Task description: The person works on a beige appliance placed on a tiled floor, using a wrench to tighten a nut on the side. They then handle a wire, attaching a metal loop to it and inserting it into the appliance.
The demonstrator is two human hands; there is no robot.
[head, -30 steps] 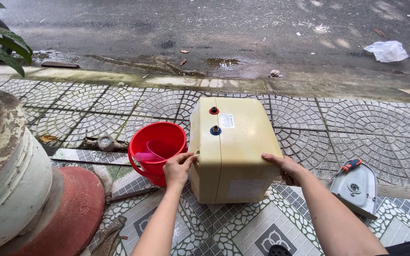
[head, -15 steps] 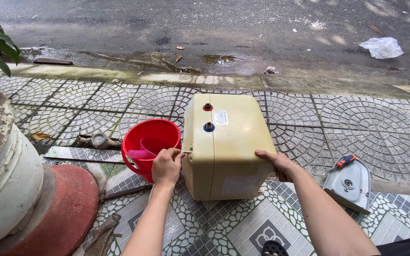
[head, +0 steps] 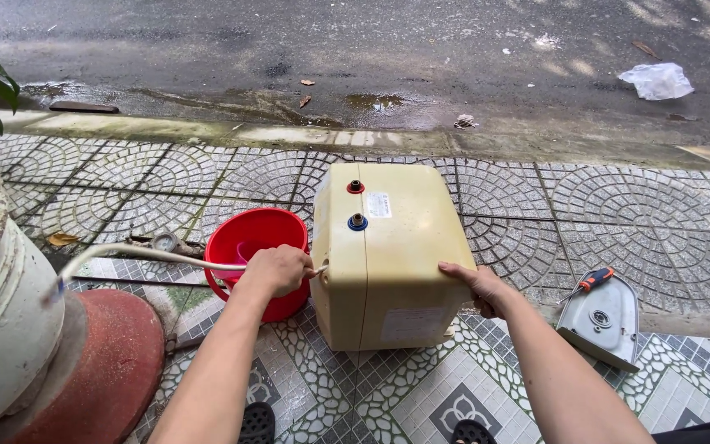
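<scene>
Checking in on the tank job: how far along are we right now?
Done: the cream tank lies on the tiles beside the red bucket, and a grey cover with a screwdriver lies off to one side. In hand: the left hand holds a white hose at the tank's side while the right hand steadies it. Left: the cover is not back on.

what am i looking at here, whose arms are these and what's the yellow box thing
The picture comes from a camera worn on a person's head, looking down, so the arms are that person's own. The yellowed box is a tank-like appliance with two pipe stubs, ringed red and blue, standing on patterned paving by a wet road. The right hand steadies its side. The left hand grips a thin white hose at the box's other side. A red bucket stands beside it, and a grey cover with a screwdriver lies further right.
</scene>
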